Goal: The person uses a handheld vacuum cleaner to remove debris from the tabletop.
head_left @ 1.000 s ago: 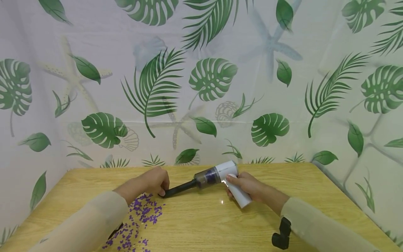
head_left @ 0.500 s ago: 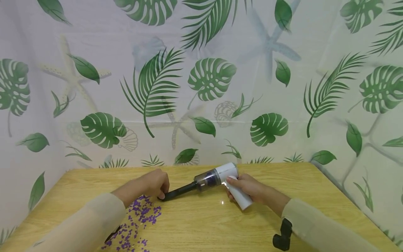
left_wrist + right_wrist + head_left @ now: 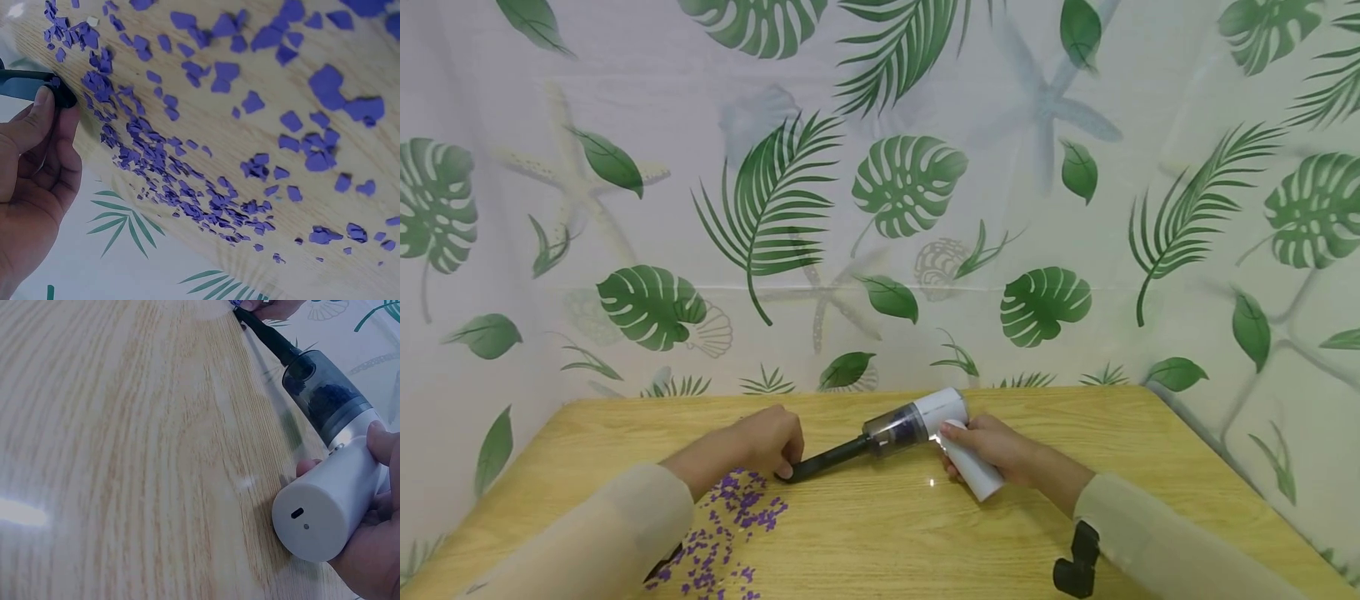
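Vacuum (image 3: 897,428) over the table (image 3: 880,542), handle (image 3: 976,468) clamped in right hand (image 3: 995,447), nozzle (image 3: 833,458) pinched at its tip by left hand (image 3: 769,442), beside purple scraps (image 3: 747,503). Possible trouble: scattering from hasty pushing, or clogging from bunched scraps.

Scraps (image 3: 749,500) on table (image 3: 880,550), left of vacuum (image 3: 897,428)

The vacuum handle (image 3: 973,467) in the right hand (image 3: 996,447) is white, its see-through cup (image 3: 895,429) is smoky grey, and its tube (image 3: 831,460) by the left hand (image 3: 771,440) is black. The bits (image 3: 327,87) near the left hand are purple. Under the hands, the table (image 3: 880,537) is yellow with brown wood lines. Behind them, green leaves (image 3: 1037,307) dot a white sheet (image 3: 917,358).
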Demonstrator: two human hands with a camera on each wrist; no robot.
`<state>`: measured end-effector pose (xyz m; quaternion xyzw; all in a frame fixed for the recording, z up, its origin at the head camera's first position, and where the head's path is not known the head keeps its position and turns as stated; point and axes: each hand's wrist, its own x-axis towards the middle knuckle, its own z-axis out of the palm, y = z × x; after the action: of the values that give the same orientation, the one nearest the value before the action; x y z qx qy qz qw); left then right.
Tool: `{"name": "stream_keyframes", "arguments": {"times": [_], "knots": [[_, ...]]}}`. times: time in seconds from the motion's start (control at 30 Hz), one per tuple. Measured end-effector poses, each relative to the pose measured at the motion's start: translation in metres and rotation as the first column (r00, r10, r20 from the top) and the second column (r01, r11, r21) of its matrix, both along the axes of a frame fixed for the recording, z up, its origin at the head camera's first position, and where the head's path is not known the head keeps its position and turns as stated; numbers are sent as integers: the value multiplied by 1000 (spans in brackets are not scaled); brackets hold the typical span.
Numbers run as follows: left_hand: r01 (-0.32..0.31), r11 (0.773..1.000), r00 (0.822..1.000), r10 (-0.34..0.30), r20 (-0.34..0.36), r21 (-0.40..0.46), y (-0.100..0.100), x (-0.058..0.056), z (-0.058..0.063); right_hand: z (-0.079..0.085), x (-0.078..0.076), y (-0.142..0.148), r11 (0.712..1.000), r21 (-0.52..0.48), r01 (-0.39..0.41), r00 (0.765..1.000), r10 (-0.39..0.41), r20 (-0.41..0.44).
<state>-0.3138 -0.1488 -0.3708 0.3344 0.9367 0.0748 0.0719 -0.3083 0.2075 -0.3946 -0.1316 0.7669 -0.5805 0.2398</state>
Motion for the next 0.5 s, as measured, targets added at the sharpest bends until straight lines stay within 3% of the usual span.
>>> {"name": "stream_keyframes", "arguments": {"times": [0.3, 0.5], "knots": [[17, 1000, 1000, -17, -5, -2, -1, 0, 1, 3, 0, 0, 1000, 23, 3, 1000, -3, 2], [61, 998, 998, -61, -6, 24, -4, 2, 0, 3, 0, -1, 1000, 17, -6, 1000, 6, -4]]}}
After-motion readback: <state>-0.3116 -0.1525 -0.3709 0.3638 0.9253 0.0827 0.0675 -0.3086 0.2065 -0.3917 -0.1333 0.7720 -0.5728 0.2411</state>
